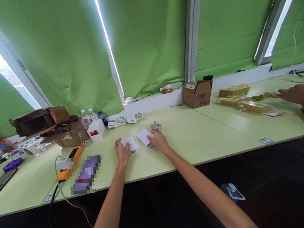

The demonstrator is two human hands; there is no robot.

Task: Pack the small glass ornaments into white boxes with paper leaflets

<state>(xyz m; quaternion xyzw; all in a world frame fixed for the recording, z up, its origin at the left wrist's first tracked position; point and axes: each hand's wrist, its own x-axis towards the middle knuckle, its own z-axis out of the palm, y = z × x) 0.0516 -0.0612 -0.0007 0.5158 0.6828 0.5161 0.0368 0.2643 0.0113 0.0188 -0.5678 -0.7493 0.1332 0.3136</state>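
My left hand (122, 154) rests on the pale green table (196, 138), its fingers curled on the near edge of a small white box with a barcode label (131, 144). My right hand (158, 141) lies just to the right, fingers closed on a second small white box (144, 137). A small round glass jar (155, 126) stands just behind my right hand. The two boxes lie side by side, a little apart.
Open cardboard boxes (49, 123), water bottles (87, 116), a white and red carton (96, 130), an orange device with cable (71, 160) and a phone (0, 182) fill the left. A brown box (196, 94) stands behind. Another person's hands (299, 95) work among yellow boxes (235, 91) at right.
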